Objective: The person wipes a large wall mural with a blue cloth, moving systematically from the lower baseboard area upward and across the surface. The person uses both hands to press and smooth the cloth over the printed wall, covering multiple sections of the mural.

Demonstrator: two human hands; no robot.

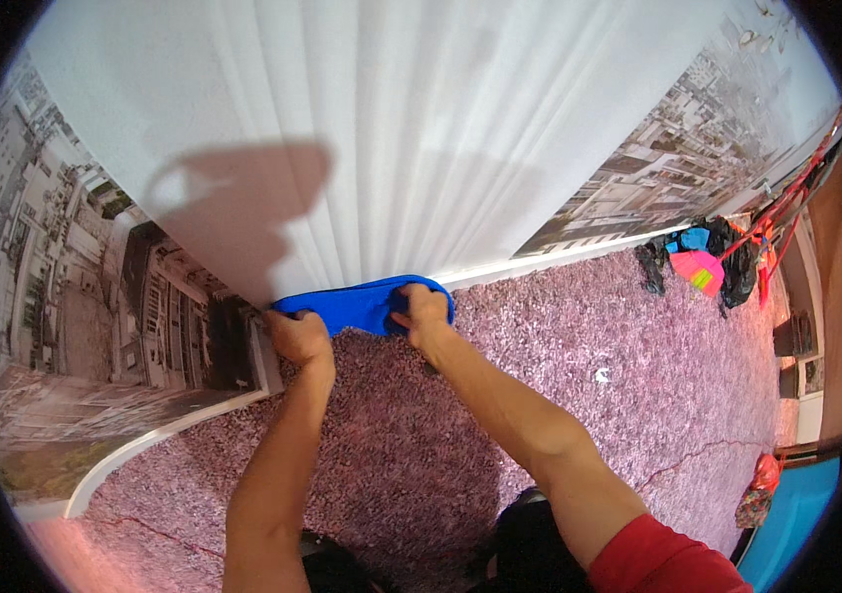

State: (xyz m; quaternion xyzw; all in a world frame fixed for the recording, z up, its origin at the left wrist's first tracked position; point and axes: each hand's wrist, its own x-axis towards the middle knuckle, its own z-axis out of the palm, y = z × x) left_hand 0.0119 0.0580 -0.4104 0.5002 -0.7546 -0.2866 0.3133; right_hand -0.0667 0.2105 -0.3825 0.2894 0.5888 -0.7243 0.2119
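Observation:
A blue cloth (362, 302), which may be a garment, is stretched sideways at the foot of a white pleated curtain (391, 185). My left hand (301, 335) grips its left end, close to the corner of the wall. Near the cloth's right end, my right hand (423, 311) has hold of it, with the fingers partly hidden in a fold. The cloth hangs between both hands, above a pinkish shaggy carpet (406, 415). Whether the cloth touches the curtain cannot be told.
Walls with printed city scenes (176, 296) flank the curtain, with a white baseboard (169, 430) below. At the right stand a pink broom head (697, 270), black plastic bags (740, 259) and red poles. A red bundle (766, 473) lies by a blue surface (799, 519). A small white scrap (601, 374) is on the carpet.

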